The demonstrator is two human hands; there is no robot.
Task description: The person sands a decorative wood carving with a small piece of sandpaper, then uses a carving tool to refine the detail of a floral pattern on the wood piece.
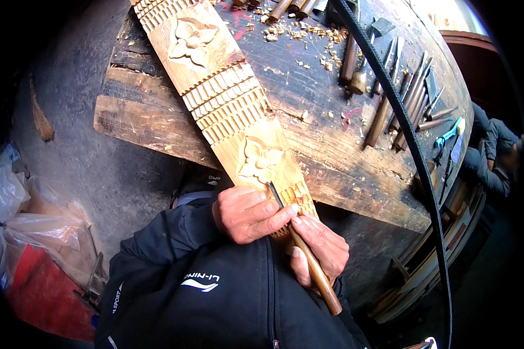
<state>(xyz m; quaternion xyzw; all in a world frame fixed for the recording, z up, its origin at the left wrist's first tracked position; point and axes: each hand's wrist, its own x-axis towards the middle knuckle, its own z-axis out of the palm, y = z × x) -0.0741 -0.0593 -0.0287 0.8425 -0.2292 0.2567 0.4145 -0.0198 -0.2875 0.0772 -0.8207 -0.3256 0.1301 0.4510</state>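
A long carved wooden board (227, 150) lies aslant across the bench edge, its near end reaching my chest. It bears raised flowers, one far up and a nearer flower (262, 162) just beyond my hands, with bands of rowed notches between. My right hand (326, 249) is wrapped round the brown wooden handle of a carving chisel (313, 267). Folded over the board, my left hand (251, 215) has its fingers against the chisel's dark metal shank. The blade tip rests at the lower edge of the nearer flower. My fingers partly cover the notches beneath them.
On the worn wooden bench (332, 168) lie several chisels (410, 104), wood chips (326, 43) and a blue-handled brush (448, 134). A black strap (402, 110) crosses the right side. Plastic bags (46, 221) sit at left on the floor. Another person (495, 148) is at far right.
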